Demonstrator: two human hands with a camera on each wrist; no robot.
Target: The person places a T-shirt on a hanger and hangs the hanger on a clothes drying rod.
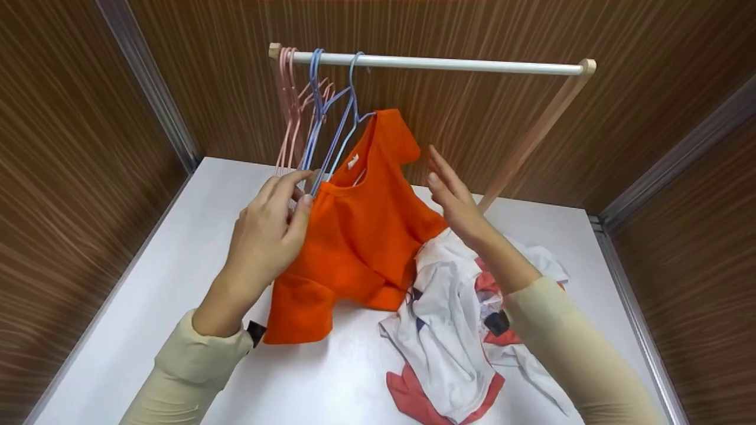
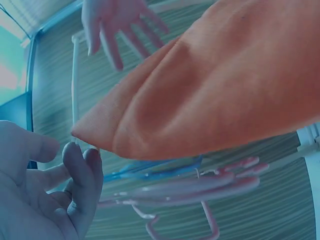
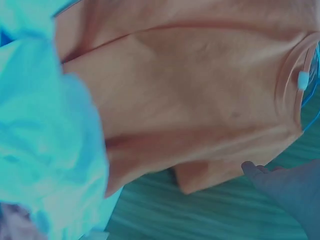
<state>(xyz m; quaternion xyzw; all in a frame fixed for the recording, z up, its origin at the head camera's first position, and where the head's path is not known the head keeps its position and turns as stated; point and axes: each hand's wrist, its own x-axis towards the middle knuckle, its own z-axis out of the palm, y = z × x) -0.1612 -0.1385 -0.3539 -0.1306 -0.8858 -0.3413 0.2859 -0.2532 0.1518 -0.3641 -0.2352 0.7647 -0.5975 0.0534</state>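
Observation:
An orange short-sleeved shirt (image 1: 366, 236) hangs on a light blue hanger (image 1: 352, 106) from the white rail. At the shirt's left shoulder is my left hand (image 1: 269, 221), fingers loosely bent and thumb apart from them. In the left wrist view its fingertips (image 2: 80, 155) lie close to a corner of the orange cloth; whether they touch it I cannot tell. Beside the other sleeve my right hand (image 1: 458, 203) is held up with straight fingers, holding nothing. The right wrist view has the shirt's front and neck label (image 3: 303, 80), with part of the right hand (image 3: 280, 187) at the lower right.
Pink hangers (image 1: 289, 106) and more blue hangers (image 1: 316, 88) crowd the left end of the rail (image 1: 472, 63). A heap of white and red clothes (image 1: 455, 336) lies on the white table (image 1: 147, 283) at the right. Wood-patterned panels (image 1: 679, 118) enclose the table.

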